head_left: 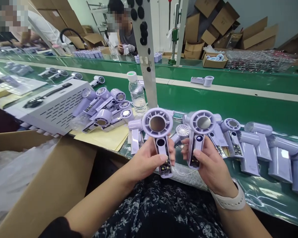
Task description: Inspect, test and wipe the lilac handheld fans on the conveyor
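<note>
I am curling my left hand (144, 162) and right hand (215, 170) snugly round the left fan (157, 124) and right fan (204, 122), thumbs sitting below the little screens (199, 138) so both show.

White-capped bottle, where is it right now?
Head view, just left of centre: the bottle stands beside the upright metal post, right of the heaped purple fans.
</note>
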A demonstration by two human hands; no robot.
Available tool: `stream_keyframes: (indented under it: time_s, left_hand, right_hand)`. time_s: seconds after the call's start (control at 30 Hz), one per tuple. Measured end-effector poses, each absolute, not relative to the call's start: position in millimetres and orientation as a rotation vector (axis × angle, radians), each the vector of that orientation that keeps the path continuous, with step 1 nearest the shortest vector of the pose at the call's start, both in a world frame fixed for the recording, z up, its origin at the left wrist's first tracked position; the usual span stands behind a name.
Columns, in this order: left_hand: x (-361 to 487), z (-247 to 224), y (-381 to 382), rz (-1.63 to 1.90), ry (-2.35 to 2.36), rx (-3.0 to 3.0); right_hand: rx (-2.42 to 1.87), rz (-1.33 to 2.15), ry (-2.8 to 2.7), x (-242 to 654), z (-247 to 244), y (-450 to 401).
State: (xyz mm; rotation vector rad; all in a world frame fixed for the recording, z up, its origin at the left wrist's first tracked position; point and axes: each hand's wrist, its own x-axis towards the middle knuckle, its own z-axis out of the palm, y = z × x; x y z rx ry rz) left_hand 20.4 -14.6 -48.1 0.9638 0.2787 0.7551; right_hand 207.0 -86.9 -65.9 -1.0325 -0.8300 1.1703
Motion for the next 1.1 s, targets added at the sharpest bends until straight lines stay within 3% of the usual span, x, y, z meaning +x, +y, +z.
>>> stream_keyframes:
  time_s: [0.3, 1.1]
  left_hand:
    - [20.1, -50.9, -16.1, 0.606, 0.226, 1.115]
    - [25.1, -64.4, -12.6, 0.704, 0.349, 1.022]
  right_hand:
    - [-1.039, 1.24, -0.825, 204.0, -72.9, -96.7]
    - [-1.038, 1.279, -0.791, 197.7, -70.6, -101.2]
